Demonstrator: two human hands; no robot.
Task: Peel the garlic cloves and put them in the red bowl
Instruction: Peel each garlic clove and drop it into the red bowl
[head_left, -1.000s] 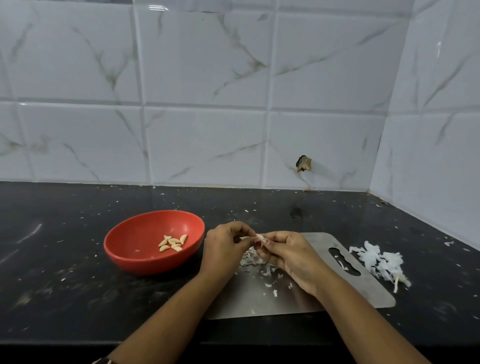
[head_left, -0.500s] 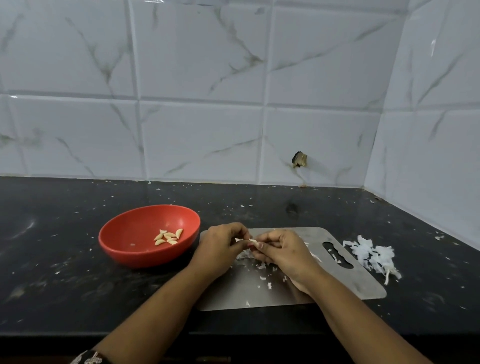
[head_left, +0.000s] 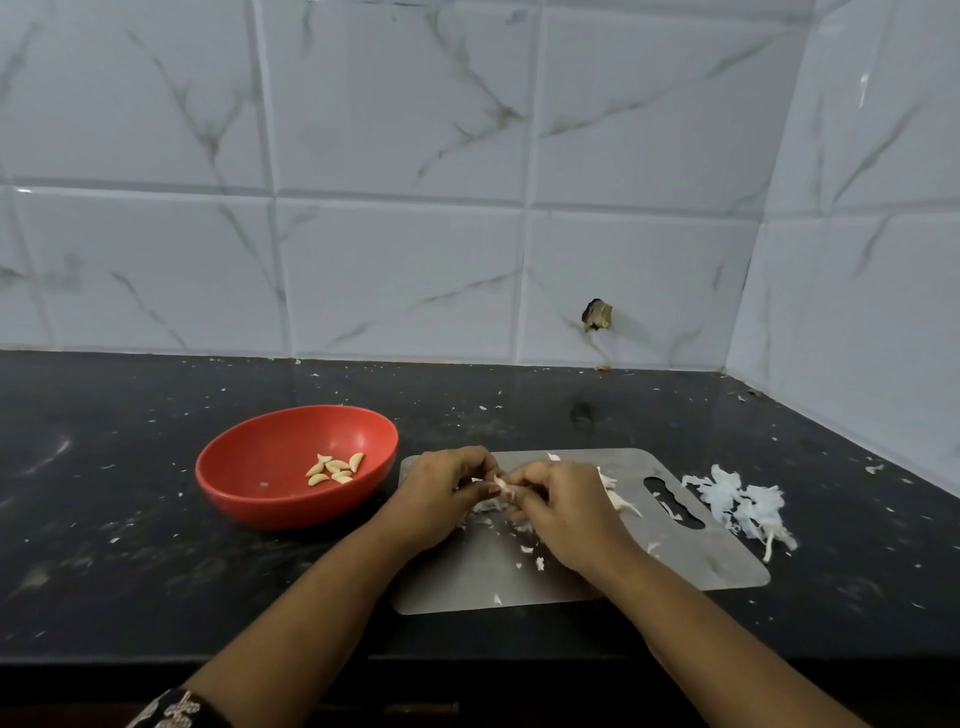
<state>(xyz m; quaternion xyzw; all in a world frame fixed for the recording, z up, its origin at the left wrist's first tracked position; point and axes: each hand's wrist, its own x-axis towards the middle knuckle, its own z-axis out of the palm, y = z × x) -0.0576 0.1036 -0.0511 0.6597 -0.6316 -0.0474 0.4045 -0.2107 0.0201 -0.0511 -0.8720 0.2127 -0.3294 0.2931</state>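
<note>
A red bowl (head_left: 249, 467) sits on the black counter left of centre, with several peeled garlic cloves (head_left: 335, 469) lying in it. Both hands meet over the left part of a steel cutting board (head_left: 701, 561). My left hand (head_left: 439, 499) and my right hand (head_left: 558, 512) pinch one small white garlic clove (head_left: 501, 483) between their fingertips; most of it is hidden by the fingers. Bits of white skin (head_left: 618, 501) lie on the board under and beside the hands.
A heap of white garlic peels (head_left: 743, 501) lies on the counter just right of the board. Small peel flecks are scattered across the black counter (head_left: 104, 545). Marble-look tiled walls close off the back and right; a chipped hole (head_left: 596, 315) marks the back wall.
The hands stay together on the clove, fingers shifting slightly as they work it. The view has dipped a little, so bowl and board sit higher in the frame.
</note>
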